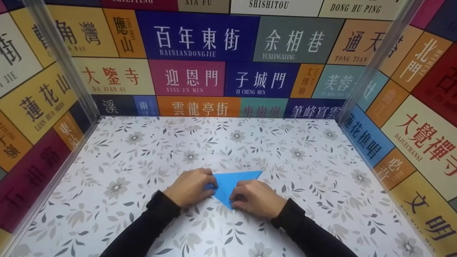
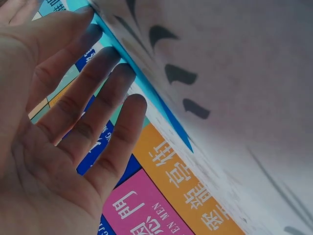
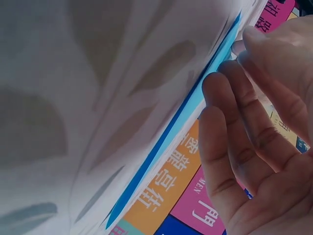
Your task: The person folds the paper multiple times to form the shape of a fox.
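Observation:
A sheet of blue paper (image 1: 224, 186), folded to a triangle, lies flat on the patterned tabletop with a corner towards me. On its left side rests my left hand (image 1: 191, 187), fingertips along the paper's edge. The left wrist view shows these fingers (image 2: 105, 93) fairly straight and spread, thumb beside the index finger at the blue edge. My right hand (image 1: 257, 198) has bent fingers and pinches the paper near its front corner between thumb and index finger. In the right wrist view the other fingers (image 3: 215, 142) are loosely bent beside the blue edge; the pinch itself is partly hidden.
A white tabletop (image 1: 142, 221) with grey flowers and leaves spreads around the hands. Panels with coloured street-name blocks (image 1: 198, 37) enclose it at the back and both sides. Clear corner strips (image 1: 378, 53) join the panels.

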`<act>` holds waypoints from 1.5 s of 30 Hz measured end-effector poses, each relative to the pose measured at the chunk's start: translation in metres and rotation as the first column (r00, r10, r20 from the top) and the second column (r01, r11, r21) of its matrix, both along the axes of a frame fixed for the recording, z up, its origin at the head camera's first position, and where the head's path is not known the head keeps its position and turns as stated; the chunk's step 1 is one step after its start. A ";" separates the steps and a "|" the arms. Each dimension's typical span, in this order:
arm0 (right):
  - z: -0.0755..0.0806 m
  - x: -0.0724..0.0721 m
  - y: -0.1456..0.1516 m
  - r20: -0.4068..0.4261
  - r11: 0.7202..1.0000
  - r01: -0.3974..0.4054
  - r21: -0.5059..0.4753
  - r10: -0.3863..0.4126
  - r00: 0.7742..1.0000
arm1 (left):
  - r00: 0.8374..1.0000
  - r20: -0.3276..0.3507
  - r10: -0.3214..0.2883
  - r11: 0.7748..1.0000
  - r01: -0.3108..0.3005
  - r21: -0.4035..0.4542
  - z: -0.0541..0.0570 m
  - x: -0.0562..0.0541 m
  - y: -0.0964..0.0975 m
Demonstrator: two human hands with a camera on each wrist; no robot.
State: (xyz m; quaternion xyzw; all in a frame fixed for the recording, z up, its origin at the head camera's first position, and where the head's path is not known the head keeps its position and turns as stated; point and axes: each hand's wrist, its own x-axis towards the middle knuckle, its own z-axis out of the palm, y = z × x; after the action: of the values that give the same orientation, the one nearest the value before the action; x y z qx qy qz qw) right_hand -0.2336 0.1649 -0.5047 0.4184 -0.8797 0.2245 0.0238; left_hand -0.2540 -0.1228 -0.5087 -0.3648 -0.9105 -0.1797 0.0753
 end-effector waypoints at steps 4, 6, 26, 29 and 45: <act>0.002 0.001 -0.001 -0.010 1.000 -0.008 0.028 0.008 1.000 | 1.000 0.005 0.007 1.000 -0.007 -0.003 0.001 -0.001 0.000; 0.002 0.001 -0.001 -0.019 0.999 -0.018 0.049 0.019 1.000 | 1.000 0.003 0.014 1.000 -0.014 -0.011 0.001 -0.001 0.000; 0.009 0.004 -0.008 -0.099 0.979 -0.044 0.199 0.065 0.993 | 0.998 -0.055 -0.004 1.000 0.003 -0.028 0.000 0.001 0.002; 0.011 0.004 -0.009 -0.090 0.979 -0.040 0.201 0.059 0.994 | 0.999 -0.040 -0.001 0.999 -0.001 -0.032 0.001 -0.001 0.002; 0.006 0.004 -0.008 -0.119 0.980 -0.028 0.199 0.053 0.991 | 0.999 -0.049 -0.011 1.000 0.010 -0.014 0.000 -0.004 0.001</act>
State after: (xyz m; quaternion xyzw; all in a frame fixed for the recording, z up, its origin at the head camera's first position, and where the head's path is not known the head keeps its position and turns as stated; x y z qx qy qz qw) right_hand -0.2294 0.1568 -0.4985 0.4497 -0.8857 0.1105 0.0322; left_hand -0.2577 -0.1215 -0.5085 -0.3744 -0.9076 -0.1648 0.0942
